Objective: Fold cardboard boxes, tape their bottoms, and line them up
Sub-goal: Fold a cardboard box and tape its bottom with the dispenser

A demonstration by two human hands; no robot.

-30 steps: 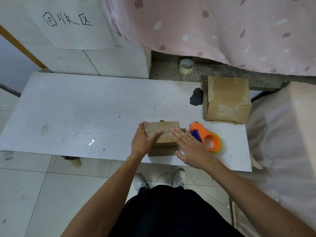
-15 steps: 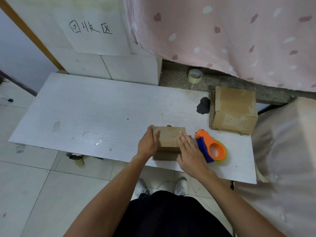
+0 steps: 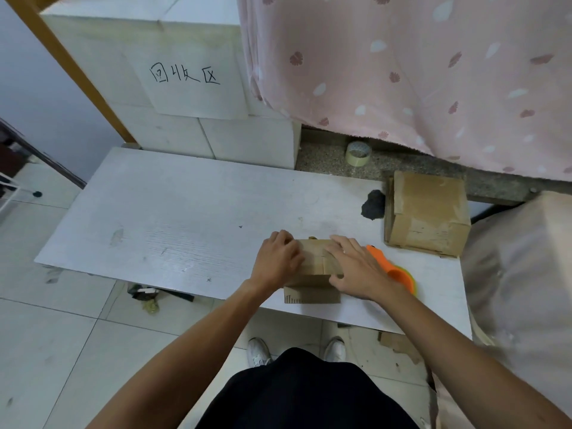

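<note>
While hands (image 3: pixel 278 258) (image 3: pixel 353 269) hold the box (image 3: pixel 312 295), dispenser (image 3: pixel 399 274) lies beside.

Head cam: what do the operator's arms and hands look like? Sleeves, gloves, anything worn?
The left forearm and right forearm are bare down to the frame's edge, with no sleeves in view. The left hand and right hand are ungloved; no watch, bracelet or ring shows. Below them are a black garment and white shoes.

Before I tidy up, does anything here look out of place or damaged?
Yes. A dark grey blotch sits on the white table beside the larger box; lump or damage, I cannot tell. Cardboard scraps lie on the floor below the table's right end.
</note>
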